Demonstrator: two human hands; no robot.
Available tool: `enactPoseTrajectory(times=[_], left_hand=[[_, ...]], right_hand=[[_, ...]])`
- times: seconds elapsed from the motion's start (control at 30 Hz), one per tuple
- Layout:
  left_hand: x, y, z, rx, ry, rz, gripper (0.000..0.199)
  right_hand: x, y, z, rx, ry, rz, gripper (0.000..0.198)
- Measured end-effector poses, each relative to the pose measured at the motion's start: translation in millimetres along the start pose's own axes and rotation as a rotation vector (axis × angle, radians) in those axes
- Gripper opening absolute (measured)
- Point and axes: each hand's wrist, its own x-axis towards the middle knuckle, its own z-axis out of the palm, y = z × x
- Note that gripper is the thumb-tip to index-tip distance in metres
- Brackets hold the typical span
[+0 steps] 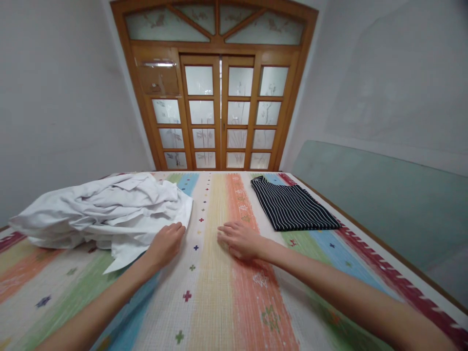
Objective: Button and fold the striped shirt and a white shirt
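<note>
My left hand is at the right edge of a crumpled white cloth garment; its fingers are curled together on the cloth's edge, with the fingertips partly hidden. The white garment lies in a loose, wrinkled heap, one pointed corner hanging toward me. My right hand hovers low over or rests on the striped bedspread, palm down, fingers slightly apart and nothing in them. Beyond it to the right, a black garment with thin white stripes lies folded flat into a neat rectangle, apart from both hands.
The colourful bedspread covers the wide surface in front of me. A pale green panel with a wooden edge runs along the right side. Wooden doors with glass panes stand at the far end, between plain white walls.
</note>
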Motion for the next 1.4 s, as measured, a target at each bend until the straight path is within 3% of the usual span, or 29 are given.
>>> enactPoseTrajectory(times=[0.13,0.37,0.47,0.6,0.8,0.9,1.07,1.2,1.3,1.4], left_hand=[[4.5,-9.8,-7.8,0.025,-0.018,0.042,0.026],[19.3,-87.6,-30.0,0.261,0.171,-0.257,0.036],[22.5,-115.0,-35.9,0.328,0.101,-0.305,0.032],[31.1,-128.5,-43.9,0.282,0.032,-0.387,0.042],[40.2,-125.1,-46.6,0.315,0.013,-0.271,0.042],[39.4,-125.0,-42.0,0.296,0.029,-0.274,0.028],[46.1,-119.1,-41.4,0.217,0.066,-0.337,0.038],[59.3,-101.1,-59.4,0.078,0.242,-0.43,0.042],[72.3,-76.8,-82.0,-0.123,0.401,-0.438,0.034],[84.7,-39.6,-102.0,-0.312,0.599,-0.349,0.025]], right_hand=[[14.9,-12.6,-6.5,-0.005,-0.078,-0.046,0.03],[23.1,-17.1,-10.1,-0.013,-0.2,-0.032,0.021],[24.5,-18.1,-12.3,-0.017,-0.225,-0.031,0.022],[25.4,-20.1,-14.9,-0.028,-0.259,-0.026,0.023],[22.5,-21.7,-14.5,-0.03,-0.261,-0.029,0.021],[19.4,-22.0,-13.6,-0.026,-0.255,-0.028,0.022],[14.0,-23.5,-13.2,-0.009,-0.261,-0.022,0.024],[13.5,-22.9,-20.6,0.025,-0.31,0.001,0.027],[17.7,-15.4,-33.8,0.099,-0.329,0.152,0.04],[25.7,-2.2,-47.8,0.251,-0.15,0.347,0.066]])
